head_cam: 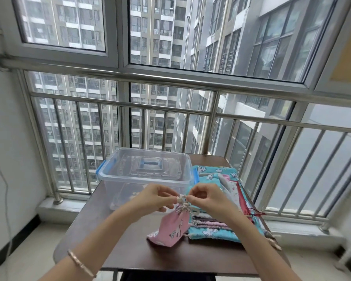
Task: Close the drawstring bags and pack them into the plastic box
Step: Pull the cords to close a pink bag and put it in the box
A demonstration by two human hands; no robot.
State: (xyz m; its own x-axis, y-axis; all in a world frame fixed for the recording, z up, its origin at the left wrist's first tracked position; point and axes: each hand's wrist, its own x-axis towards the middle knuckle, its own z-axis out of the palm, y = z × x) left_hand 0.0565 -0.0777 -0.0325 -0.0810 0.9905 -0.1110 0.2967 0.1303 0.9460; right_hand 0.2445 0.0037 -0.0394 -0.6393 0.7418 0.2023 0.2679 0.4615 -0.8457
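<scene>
Pinching the cord (pixel 182 198) at the gathered neck of a pink bag (pixel 171 230), the left hand (pixel 157 196) and right hand (pixel 206 196) meet above the middle of the table (pixel 114 240), fingers closed on the cord from either side. The bag hangs tilted, its bottom resting on the table. A pile of bags (pixel 215 226) lies along the right edge. The box (pixel 146 173), lid on, stands at the far left corner.
</scene>
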